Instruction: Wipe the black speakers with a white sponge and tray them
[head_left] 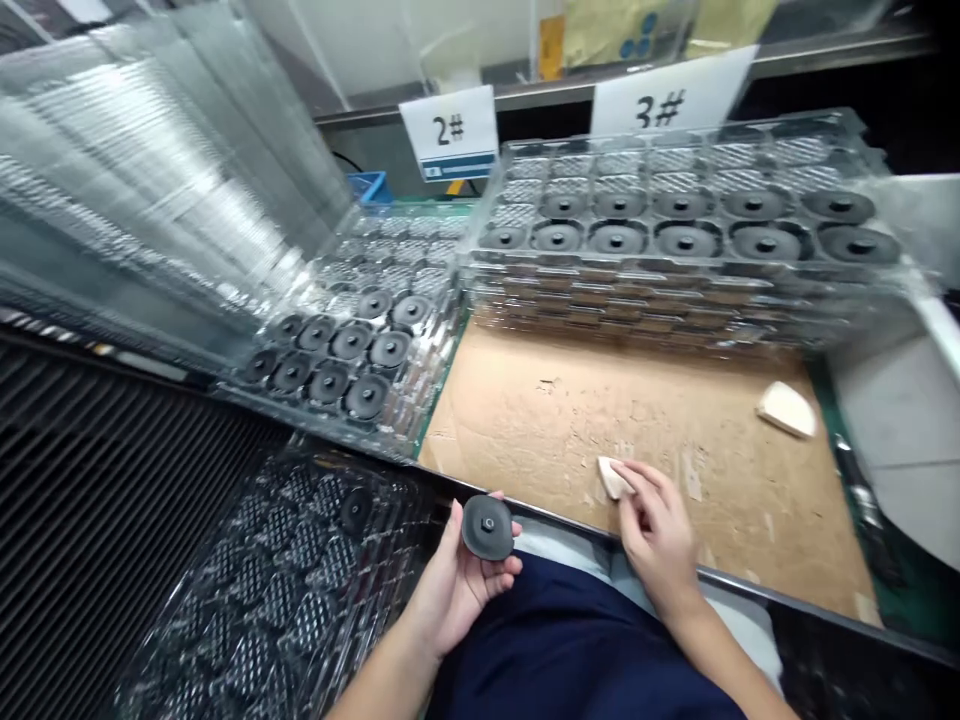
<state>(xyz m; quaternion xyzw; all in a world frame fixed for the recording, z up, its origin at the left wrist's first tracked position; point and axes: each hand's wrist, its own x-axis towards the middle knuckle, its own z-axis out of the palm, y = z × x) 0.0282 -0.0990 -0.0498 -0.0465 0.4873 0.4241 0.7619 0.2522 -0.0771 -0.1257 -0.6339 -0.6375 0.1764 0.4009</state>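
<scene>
My left hand [469, 580] grips a black, rounded-square part [487, 530] with a small raised knob in its middle, held just in front of the bench edge. On the cardboard sheet [525, 400], my right hand [660, 535] has its fingers closed on a small white pad [611, 478]; its exact material I cannot tell. A second white pad [786, 408] lies by itself toward the cardboard's right side. Like parts sit in rows in the clear tray [420, 385] at the left and in the stacked clear trays [637, 290] at the back.
Lower left, another clear tray stack [300, 580] has one black part [355, 510] in a corner pocket. Nested clear trays [150, 170] lean at the upper left beside a black ribbed surface [97, 520]. Paper signs 2# [457, 130] and 3# [667, 95] hang behind.
</scene>
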